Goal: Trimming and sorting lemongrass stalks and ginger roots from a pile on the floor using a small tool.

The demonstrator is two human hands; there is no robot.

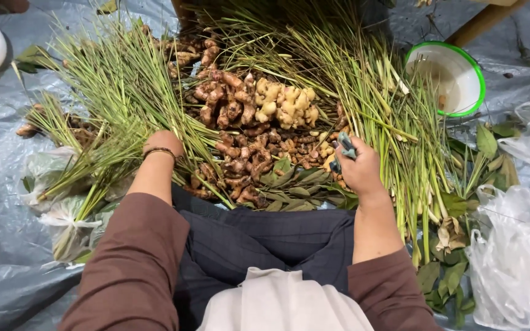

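- The lemongrass stalks (115,92) lie in a loose green fan at about ten o'clock from the lap, thin blades spreading up-left, pale butts pointing down toward plastic bags (56,202).
- The left hand (162,142) reaches forward on a bent arm, wrist wearing a dark bracelet (159,151); its fingers are buried in the stalks, so how far they close cannot be told.
- The right hand (357,168) is raised at one o'clock, fist curled tight around a dark-handled small tool (343,149).
- Between the hands sits a heap of ginger and turmeric roots (253,116), with bay-like leaves (295,187) nearest the lap.
- A second lemongrass bundle (394,116) runs at two o'clock, beside a green-rimmed white bowl (467,67).
- All rests on a grey plastic sheet (1,147).
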